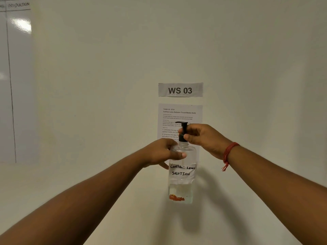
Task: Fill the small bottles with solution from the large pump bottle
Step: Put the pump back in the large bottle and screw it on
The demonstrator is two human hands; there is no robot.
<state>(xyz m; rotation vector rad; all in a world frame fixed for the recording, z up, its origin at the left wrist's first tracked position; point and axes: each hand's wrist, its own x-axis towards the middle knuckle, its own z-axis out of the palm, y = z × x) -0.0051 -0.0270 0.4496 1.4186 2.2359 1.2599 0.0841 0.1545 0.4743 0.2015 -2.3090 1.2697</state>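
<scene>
- The person is holding the large pump bottle (pixel 182 174) up in front of a pale wall, clear of any surface that shows in this view.
- The left hand (pixel 165 152) is gripping the bottle's shoulder, fingers wrapped round the clear body just above the handwritten label reading "Contact Lens Solution".
- The right hand (pixel 201 137) is pinching the black pump head (pixel 183 129) at its collar, thumb and fingers closed narrowly round the neck; a red thread band (pixel 229 152) is sitting on that wrist.
- The pump head is sitting upright on the neck (whether it is loosened or tight cannot be told from here).
- The bottle is showing only a low level of clear liquid near its base, with an orange-red mark at the bottom whose nature I cannot tell.
- No small bottles are appearing anywhere in view, so their state, capped or open, filled or empty, cannot be reported.
- On the wall behind, a "WS 03" sign (pixel 180 90) is hanging above a printed instruction sheet (pixel 180 115), the sheet being partly covered by the hands. A whiteboard (pixel 16 76) is showing at the far left.
- Judgement on progress: the task is looking to be at an early stage, with the grip suggesting the pump head is being unscrewed. No transfer of solution is evident.
- Outstanding, as far as can be judged: freeing the pump head, bringing the small bottles to hand, filling each, and recapping everything.
</scene>
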